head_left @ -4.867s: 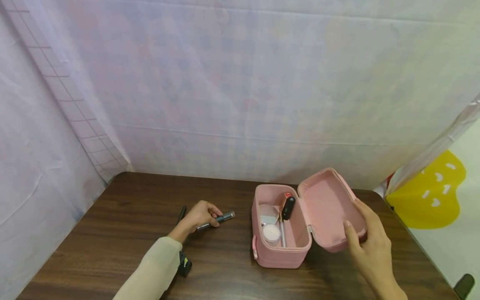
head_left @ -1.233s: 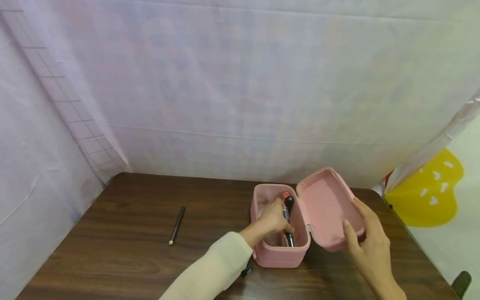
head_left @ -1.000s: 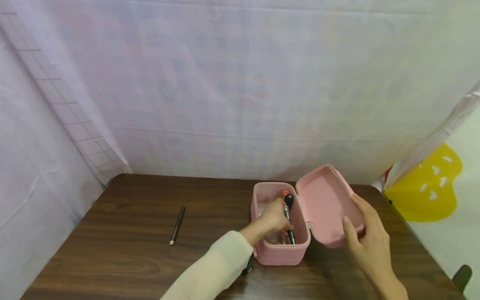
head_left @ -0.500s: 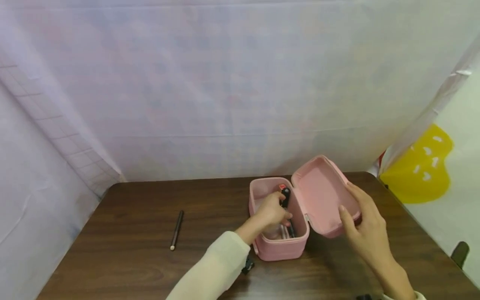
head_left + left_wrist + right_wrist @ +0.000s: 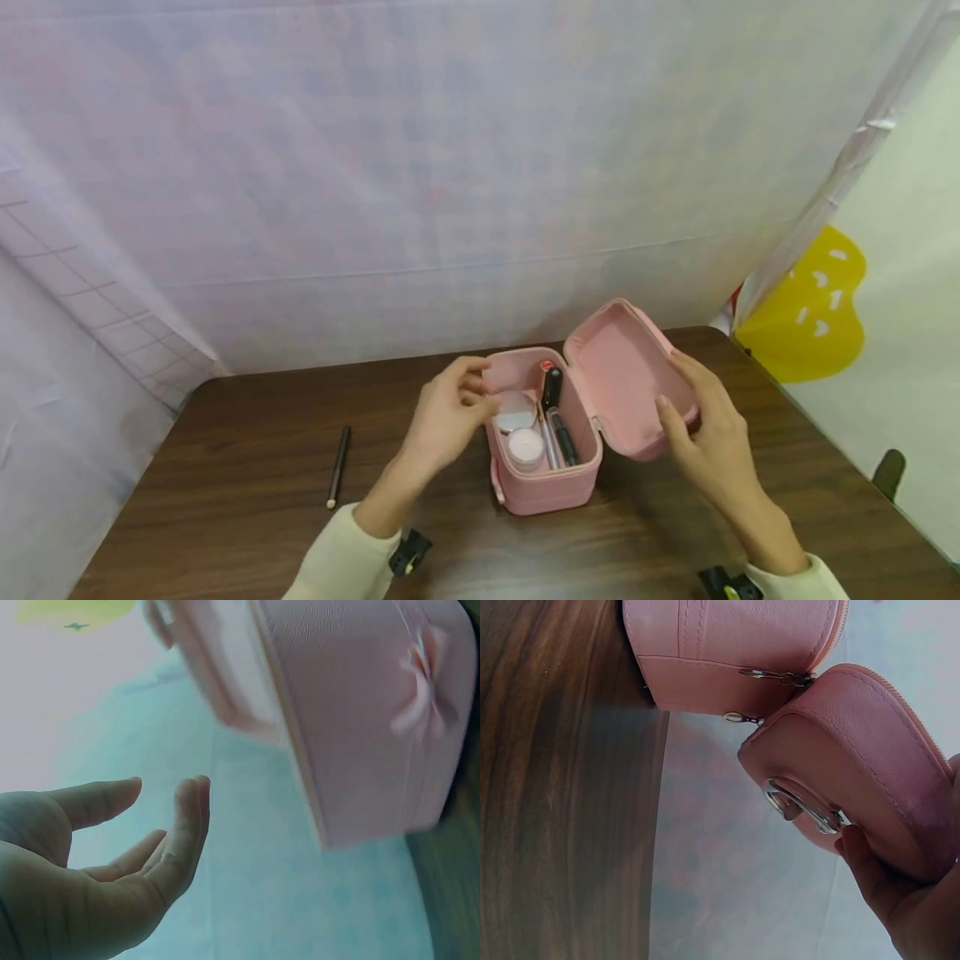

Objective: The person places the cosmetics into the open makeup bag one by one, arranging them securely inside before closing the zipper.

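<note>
A pink cosmetic case (image 5: 543, 497) stands unzipped on the table, its lid (image 5: 626, 375) tipped to the right. My right hand (image 5: 712, 442) grips the lid's right edge, thumb on the inner side. My left hand (image 5: 450, 412) hovers beside the case's left rim with loosely bent fingers and holds nothing; the left wrist view shows a gap between it and the pink wall (image 5: 360, 735). Inside the case lie a round silvery compact (image 5: 516, 411), a round white-topped jar (image 5: 526, 447), a black tube (image 5: 552, 387), a red-topped item (image 5: 547, 365), a slim silvery stick (image 5: 552, 446) and a dark tube with a clear end (image 5: 564, 440).
A slim dark stick with a pale tip (image 5: 340, 467) lies on the brown wooden table (image 5: 247, 492), left of the case. Behind the table hangs a pale curtain (image 5: 450, 183). A metal-ended handle (image 5: 802, 806) sits on the lid's outside.
My left hand carried the dark tube from the table into the case, let go of it there and drew back left over the rim. My right hand kept holding the lid.
</note>
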The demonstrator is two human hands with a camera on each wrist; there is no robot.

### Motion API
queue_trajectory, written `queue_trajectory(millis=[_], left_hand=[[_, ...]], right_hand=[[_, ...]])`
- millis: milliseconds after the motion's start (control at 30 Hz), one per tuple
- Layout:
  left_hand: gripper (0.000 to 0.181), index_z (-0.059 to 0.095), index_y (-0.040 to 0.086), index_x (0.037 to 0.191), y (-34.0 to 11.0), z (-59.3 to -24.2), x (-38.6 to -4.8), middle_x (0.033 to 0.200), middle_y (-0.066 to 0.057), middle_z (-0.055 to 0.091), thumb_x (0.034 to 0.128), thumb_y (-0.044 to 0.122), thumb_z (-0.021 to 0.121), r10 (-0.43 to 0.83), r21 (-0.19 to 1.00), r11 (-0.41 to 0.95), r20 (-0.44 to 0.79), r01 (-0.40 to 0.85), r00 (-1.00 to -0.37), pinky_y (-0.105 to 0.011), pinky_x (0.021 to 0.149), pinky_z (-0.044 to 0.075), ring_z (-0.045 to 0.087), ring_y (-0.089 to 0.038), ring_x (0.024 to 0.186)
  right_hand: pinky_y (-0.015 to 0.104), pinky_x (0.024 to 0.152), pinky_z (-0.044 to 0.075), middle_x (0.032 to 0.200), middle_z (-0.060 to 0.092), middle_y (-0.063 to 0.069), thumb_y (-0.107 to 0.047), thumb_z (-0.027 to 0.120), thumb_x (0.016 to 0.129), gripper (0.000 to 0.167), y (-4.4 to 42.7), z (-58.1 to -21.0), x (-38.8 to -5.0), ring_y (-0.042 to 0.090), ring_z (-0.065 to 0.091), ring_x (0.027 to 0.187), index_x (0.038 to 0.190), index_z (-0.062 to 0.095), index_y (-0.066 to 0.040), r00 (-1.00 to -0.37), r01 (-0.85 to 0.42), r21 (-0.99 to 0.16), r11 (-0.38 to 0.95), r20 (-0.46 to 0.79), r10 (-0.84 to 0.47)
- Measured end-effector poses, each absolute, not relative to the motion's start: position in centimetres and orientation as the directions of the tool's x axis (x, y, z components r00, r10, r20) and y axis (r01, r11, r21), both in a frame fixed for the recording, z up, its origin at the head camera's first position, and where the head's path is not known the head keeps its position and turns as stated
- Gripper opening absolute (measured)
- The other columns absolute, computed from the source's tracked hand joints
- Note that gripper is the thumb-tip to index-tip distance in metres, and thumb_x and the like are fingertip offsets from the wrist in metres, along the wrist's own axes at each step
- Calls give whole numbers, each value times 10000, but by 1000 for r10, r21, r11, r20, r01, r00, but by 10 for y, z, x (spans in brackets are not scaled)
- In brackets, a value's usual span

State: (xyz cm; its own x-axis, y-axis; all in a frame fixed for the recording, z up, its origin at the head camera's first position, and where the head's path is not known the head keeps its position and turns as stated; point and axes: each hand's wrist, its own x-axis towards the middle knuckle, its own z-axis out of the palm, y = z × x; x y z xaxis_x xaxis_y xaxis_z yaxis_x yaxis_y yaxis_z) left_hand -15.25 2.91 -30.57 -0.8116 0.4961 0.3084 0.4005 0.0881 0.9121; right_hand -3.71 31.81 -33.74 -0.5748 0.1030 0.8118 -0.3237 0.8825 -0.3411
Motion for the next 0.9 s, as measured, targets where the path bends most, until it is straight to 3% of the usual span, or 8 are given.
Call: queue_trajectory(millis=[333,633,900], left_hand=[[397,569,41,1245,-62,-312,-152,982,-119,664,867,38,690,279,896,292,255,335,-926,-305,671,556,668,-227,804],[422,536,2,1273,-105,-330,-157,1021,-154,668,895,125,678,180,833,491,192,257,-965,-290,616,534,666,-243,766],[441,522,-51,1259,-124,-347,-174,1006,-204,664,886,121,682,146,812,549,142,200,-979,-284,583,528,667,-262,743]], right_hand=[[132,1000,303,1349,519,145,-70,650,817,531,308,-343,-42,238,475,1225,1331,528,-15,-573,-344,-349,872,814,99],[122,981,308,1333,529,155,-118,637,841,495,309,-345,-40,220,485,1213,1315,541,-9,-544,-356,-334,873,833,98],[143,1004,304,1338,522,167,-116,629,848,495,309,-345,-44,227,471,1234,1319,532,0,-546,-380,-327,865,835,75]])
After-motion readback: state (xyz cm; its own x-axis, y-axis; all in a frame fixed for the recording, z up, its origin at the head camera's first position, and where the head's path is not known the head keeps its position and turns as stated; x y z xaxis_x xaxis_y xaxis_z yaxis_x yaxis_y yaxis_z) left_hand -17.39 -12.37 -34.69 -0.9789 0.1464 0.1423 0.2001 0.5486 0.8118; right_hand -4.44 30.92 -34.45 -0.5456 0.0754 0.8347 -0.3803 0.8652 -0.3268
